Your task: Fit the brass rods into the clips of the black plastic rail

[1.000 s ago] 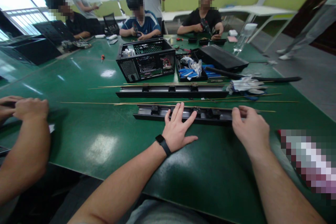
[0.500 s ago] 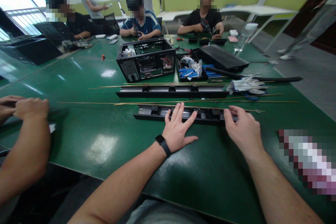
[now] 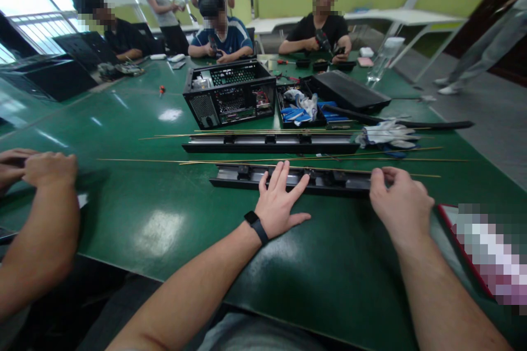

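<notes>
Nearest us lies a long black channel-shaped rail with a silvery inside [image 3: 321,190], its long axis running left to right across us, the right end slightly closer. Small black blocks [image 3: 338,177] sit in its trough. Along its far side, nearly parallel to it, runs a thin, straight, brass-coloured rod [image 3: 346,170], which carries on rightward past the rail's end.

Our right hand [image 3: 401,203] is at that right end, so it is the nearer one to the rod's free tip; its thumb and fingers are drawn together in a narrow pinch, we judge on the rod, though the contact is partly hidden. Our left hand [image 3: 280,205] lies over the rail's middle, fingers spread wide and pointing away from us, across the long axis, gripping nothing.

Beyond, a second black channel-shaped rail [image 3: 269,147] lies roughly parallel, with white-and-blue fabric gloves [image 3: 387,134] by its right end on the glossy green tabletop [image 3: 160,225].
</notes>
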`<action>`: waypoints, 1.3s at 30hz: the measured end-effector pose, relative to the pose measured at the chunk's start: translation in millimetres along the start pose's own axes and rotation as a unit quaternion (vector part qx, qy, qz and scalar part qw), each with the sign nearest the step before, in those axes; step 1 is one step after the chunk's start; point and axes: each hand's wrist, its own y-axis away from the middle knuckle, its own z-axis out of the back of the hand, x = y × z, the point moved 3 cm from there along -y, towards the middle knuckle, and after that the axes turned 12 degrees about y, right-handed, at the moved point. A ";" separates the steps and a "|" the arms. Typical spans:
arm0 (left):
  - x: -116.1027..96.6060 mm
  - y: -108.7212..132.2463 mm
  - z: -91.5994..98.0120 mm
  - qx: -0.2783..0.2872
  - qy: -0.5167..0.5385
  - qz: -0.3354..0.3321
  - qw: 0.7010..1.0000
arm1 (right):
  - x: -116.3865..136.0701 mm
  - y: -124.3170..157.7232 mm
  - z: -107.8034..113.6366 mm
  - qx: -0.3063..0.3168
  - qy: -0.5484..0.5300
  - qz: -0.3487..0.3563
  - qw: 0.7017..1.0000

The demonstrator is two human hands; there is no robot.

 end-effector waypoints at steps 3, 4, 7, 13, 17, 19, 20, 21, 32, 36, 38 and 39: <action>-0.8 -0.6 0.5 0.006 0.000 0.001 1.000 | 0.4 0.8 2.6 0.000 0.008 -0.008 1.000; -1.0 -0.8 0.8 0.009 0.000 0.002 1.000 | 0.3 0.9 3.0 -0.003 0.010 -0.010 1.000; -1.5 -1.2 1.5 0.016 -0.001 0.006 1.000 | 0.4 1.0 4.5 -0.003 0.011 -0.016 1.000; -1.9 -1.0 1.7 0.018 -0.003 0.007 1.000 | 3.6 1.5 7.4 0.015 0.005 -0.025 1.000; -2.9 -1.2 1.9 0.018 0.000 0.008 1.000 | 3.6 1.9 6.0 0.011 0.009 -0.020 1.000; -3.4 -1.4 2.1 0.017 0.001 0.009 1.000 | 3.0 2.2 5.2 0.007 0.012 -0.019 1.000; -3.6 -1.5 2.2 0.016 0.001 0.008 1.000 | 2.7 2.2 4.9 0.006 0.014 -0.017 1.000; -3.7 -1.5 2.2 0.015 0.001 0.008 1.000 | 2.5 2.2 4.6 0.006 0.017 -0.014 1.000; -0.3 -0.3 -0.4 0.003 -0.006 0.002 1.000 | -2.8 -1.7 -4.3 -0.012 0.003 0.020 1.000; -0.1 -0.2 -0.5 0.001 -0.004 -0.001 1.000 | -4.1 -2.4 -15.7 -0.026 -0.034 0.054 0.998; -0.4 -0.3 -0.5 0.001 -0.004 -0.002 1.000 | -2.5 -0.6 -20.7 -0.033 -0.055 0.076 0.995; -0.5 -0.4 -0.6 0.002 -0.005 -0.002 1.000 | -0.9 0.8 -22.7 -0.035 -0.067 0.089 0.993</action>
